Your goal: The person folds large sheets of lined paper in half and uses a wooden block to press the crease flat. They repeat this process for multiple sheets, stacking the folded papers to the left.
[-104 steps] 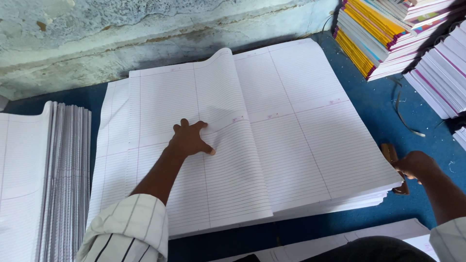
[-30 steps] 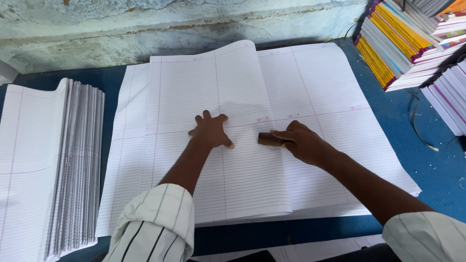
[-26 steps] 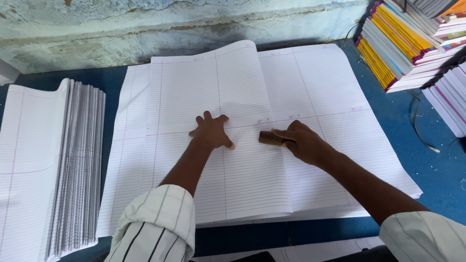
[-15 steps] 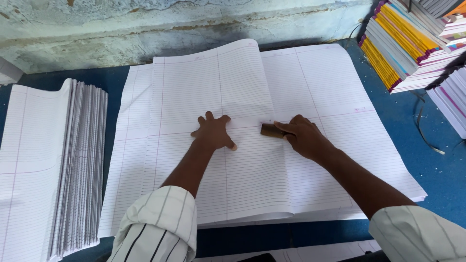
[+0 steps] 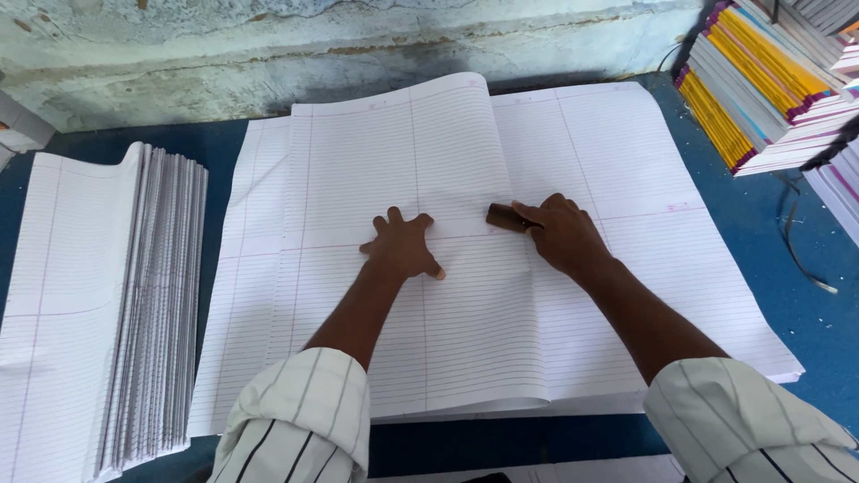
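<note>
A big stack of ruled white paper sheets [image 5: 644, 161] lies on the blue table. Its top sheet [image 5: 403, 161] is folded over to the left, and its folded edge runs down the middle. My left hand [image 5: 403, 249] lies flat on that folded sheet with fingers spread. My right hand [image 5: 564, 234] grips a small brown wooden block [image 5: 503, 217] and presses it on the fold line, just right of my left hand.
A pile of folded ruled sheets [image 5: 98, 304] stands at the left. Stacks of notebooks with yellow and purple covers [image 5: 761, 80] fill the top right corner. A dark cord [image 5: 796, 241] lies on the blue table [image 5: 841, 358] at the right. A rough wall [image 5: 268, 45] runs behind.
My right hand came in from the table's right edge with the wooden block and set it on the fold. Over the last second both hands have stayed nearly still.
</note>
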